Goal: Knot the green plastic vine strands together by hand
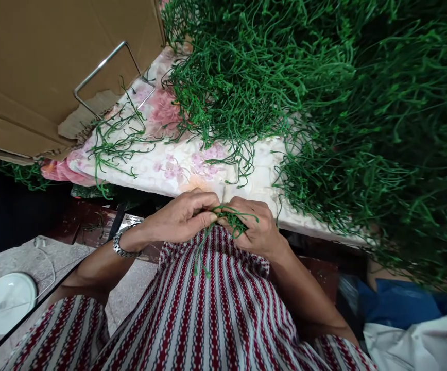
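My left hand (187,216), with a metal-band watch (121,245) on its wrist, pinches thin green stems between thumb and forefinger. Close against it, my right hand (258,226) is closed around a small bunch of the same curly green stems (236,222). A few stem ends dangle below my fingers in front of the striped garment (219,304). Both hands are at the near edge of a flower-patterned cloth (169,162). Beyond them rises a large heap of green stems (262,82); whether they are plant or plastic I cannot tell.
A cardboard box (61,56) stands at the upper left, with a bent metal wire frame (100,64) beside it. Loose stems (119,141) lie near the frame. A round white object (9,304) rests on the floor at lower left. Blue material (405,304) and white material (424,340) are at lower right.
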